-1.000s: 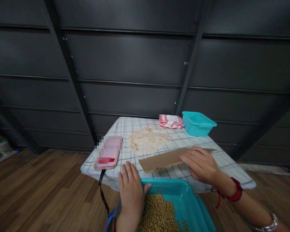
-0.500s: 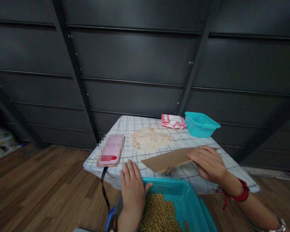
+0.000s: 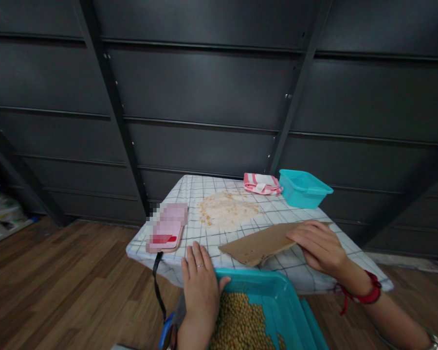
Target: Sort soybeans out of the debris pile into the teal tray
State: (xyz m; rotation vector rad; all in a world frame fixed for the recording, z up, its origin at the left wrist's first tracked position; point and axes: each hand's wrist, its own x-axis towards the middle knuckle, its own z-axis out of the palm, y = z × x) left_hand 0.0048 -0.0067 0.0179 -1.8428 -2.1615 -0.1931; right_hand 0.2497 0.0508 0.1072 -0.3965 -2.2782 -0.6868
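Observation:
My left hand (image 3: pixel 200 287) grips the near left rim of a teal tray (image 3: pixel 277 296) holding several yellow-brown beans (image 3: pixel 241 323), thumb inside the rim. My right hand (image 3: pixel 319 245) holds a flat strip of brown cardboard (image 3: pixel 257 245) by its right end, just above the checked tablecloth (image 3: pixel 204 238). A patch of pale husks and crumbs (image 3: pixel 226 209) lies on the cloth beyond the cardboard. The tray sits below the table's near edge, close to me.
A pink phone (image 3: pixel 167 227) with a black strap lies at the table's left front corner. At the back right stand a small teal tub (image 3: pixel 303 188) and a folded pink-striped cloth (image 3: pixel 261 183). Dark metal shelving rises behind; wooden floor surrounds the table.
My right hand and the cardboard have drifted slightly right and toward me. The left hand stays on the tray rim.

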